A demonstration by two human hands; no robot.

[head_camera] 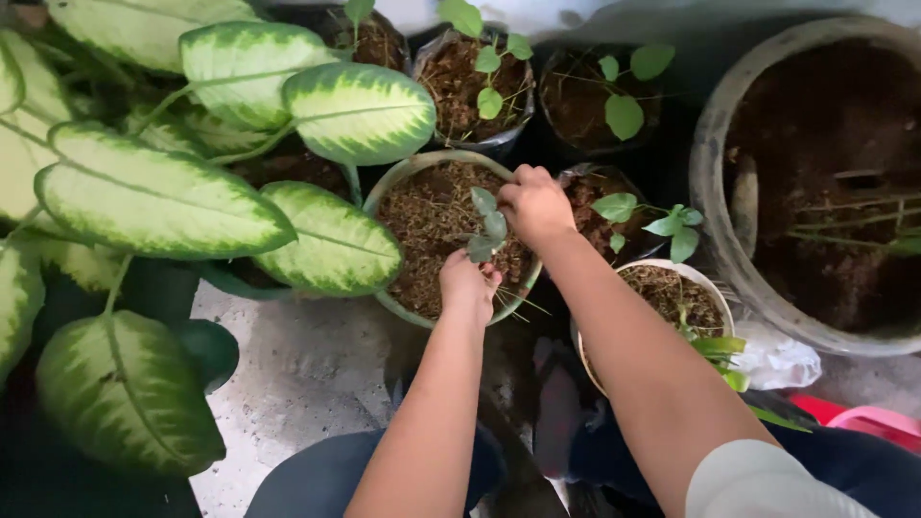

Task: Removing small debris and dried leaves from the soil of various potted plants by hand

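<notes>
Both hands in on a small seedling (487, 225) at the middle of a pale green pot (398, 177).

Left hand (468, 286) just below its base, fingers curled into the soil; right hand (533, 203) touching its upper leaves from the right, fingers drawn together; stem near upright between them.

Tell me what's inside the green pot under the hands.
The green pot holds brown fibrous soil and a small seedling. Left hand and right hand cover its base; roots aren't visible.
</notes>
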